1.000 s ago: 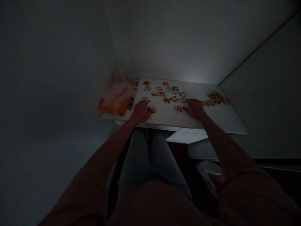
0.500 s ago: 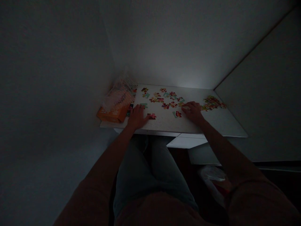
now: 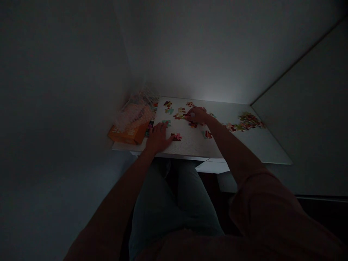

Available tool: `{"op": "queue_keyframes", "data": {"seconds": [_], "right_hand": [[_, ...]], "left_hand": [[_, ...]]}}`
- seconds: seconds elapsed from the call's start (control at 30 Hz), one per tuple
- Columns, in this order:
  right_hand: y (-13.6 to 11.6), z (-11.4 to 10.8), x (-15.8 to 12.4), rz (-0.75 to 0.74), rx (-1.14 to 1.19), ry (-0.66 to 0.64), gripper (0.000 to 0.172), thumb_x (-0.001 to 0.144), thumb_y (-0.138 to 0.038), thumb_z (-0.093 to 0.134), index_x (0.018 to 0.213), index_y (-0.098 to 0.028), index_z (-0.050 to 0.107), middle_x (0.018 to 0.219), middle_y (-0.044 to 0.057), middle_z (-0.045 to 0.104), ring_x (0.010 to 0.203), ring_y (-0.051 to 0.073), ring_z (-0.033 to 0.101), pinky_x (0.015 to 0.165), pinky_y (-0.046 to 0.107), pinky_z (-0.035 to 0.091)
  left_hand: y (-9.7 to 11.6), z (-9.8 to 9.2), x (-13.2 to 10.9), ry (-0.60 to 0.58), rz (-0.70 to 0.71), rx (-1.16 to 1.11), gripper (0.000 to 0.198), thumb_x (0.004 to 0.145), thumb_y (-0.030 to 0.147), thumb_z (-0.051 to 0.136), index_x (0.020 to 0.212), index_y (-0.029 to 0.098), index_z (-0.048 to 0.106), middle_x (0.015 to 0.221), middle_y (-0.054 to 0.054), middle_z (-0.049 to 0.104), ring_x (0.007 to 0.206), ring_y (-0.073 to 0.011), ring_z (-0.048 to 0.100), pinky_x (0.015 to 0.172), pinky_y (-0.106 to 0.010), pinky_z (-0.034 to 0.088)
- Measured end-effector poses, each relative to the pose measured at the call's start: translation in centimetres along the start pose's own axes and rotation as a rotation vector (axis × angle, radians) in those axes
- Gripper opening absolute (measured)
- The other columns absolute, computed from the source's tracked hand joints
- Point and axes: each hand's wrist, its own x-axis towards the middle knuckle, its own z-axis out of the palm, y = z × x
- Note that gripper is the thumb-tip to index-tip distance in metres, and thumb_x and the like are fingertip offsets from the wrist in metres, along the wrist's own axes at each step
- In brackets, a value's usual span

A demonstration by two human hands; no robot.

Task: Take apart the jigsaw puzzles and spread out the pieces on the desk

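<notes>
My left hand [image 3: 158,137] lies on the white tabletop [image 3: 195,145] with its fingers spread. Its thumb is by a pink-red puzzle piece [image 3: 176,137], and its fingertips are close to a pale green piece [image 3: 166,123]. Farther in, my right hand [image 3: 198,115] is bent down over the scattered pieces, fingers drawn together on a jigsaw puzzle piece that they mostly cover. A yellowish cluster of pieces [image 3: 179,114] sits just left of those fingertips. Below the right wrist lies a green and red piece [image 3: 208,134].
An orange box [image 3: 127,135] with a clear plastic bag [image 3: 136,112] on it stands at the table's left end. Several pieces lie in a strip beside it. A heap of puzzle pieces [image 3: 248,120] is at the right. Walls close in the back and both sides.
My right hand has moved left and away from me, from beside the right-hand pieces to the middle group. The left hand stays where it was. The view has shifted slightly.
</notes>
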Motion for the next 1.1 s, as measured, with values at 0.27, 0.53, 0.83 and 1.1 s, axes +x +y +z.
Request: {"op": "queue_keyframes", "data": {"seconds": [0.27, 0.53, 0.83, 1.1], "right_hand": [[-0.6, -1.0, -0.7, 0.058, 0.469, 0.094, 0.054, 0.097, -0.056, 0.097, 0.137, -0.028, 0.074, 0.105, 0.005, 0.087, 0.100, 0.028, 0.086, 0.099, 0.047, 0.073], [-3.6, 2.1, -11.0, 0.058, 0.920, 0.209, 0.054, 0.089, -0.076, 0.095, 0.111, -0.033, 0.071, 0.091, 0.003, 0.082, 0.081, 0.026, 0.080, 0.089, 0.050, 0.072], [-8.2, 4.8, -15.7, 0.148, 0.780, 0.311, 0.037, 0.099, -0.067, 0.081, 0.112, -0.034, 0.071, 0.093, 0.004, 0.086, 0.093, 0.031, 0.084, 0.100, 0.053, 0.068], [-9.5, 4.4, -16.6, 0.186, 0.320, 0.292, 0.026, 0.104, -0.049, 0.086, 0.097, -0.031, 0.070, 0.086, 0.004, 0.085, 0.088, 0.032, 0.083, 0.118, 0.060, 0.060]], "left_hand": [[0.4, -0.6, 0.0, -0.048, -0.021, 0.023, 0.087, 0.127, 0.062, 0.060, 0.199, 0.017, 0.042, 0.199, -0.024, 0.050, 0.187, -0.0401, 0.044, 0.157, -0.065, 0.031], [0.7, -0.9, 0.2, -0.057, -0.018, -0.002, 0.086, 0.125, 0.063, 0.059, 0.195, 0.016, 0.045, 0.198, -0.026, 0.049, 0.186, -0.0436, 0.044, 0.157, -0.069, 0.028], [0.4, -1.2, 0.2, -0.087, -0.010, 0.016, 0.088, 0.123, 0.065, 0.062, 0.195, 0.018, 0.045, 0.200, -0.024, 0.045, 0.187, -0.0425, 0.040, 0.158, -0.069, 0.025], [0.3, -1.1, 0.2, -0.086, -0.007, 0.031, 0.085, 0.122, 0.066, 0.061, 0.192, 0.020, 0.049, 0.200, -0.023, 0.047, 0.188, -0.0414, 0.040, 0.156, -0.066, 0.029]]}}
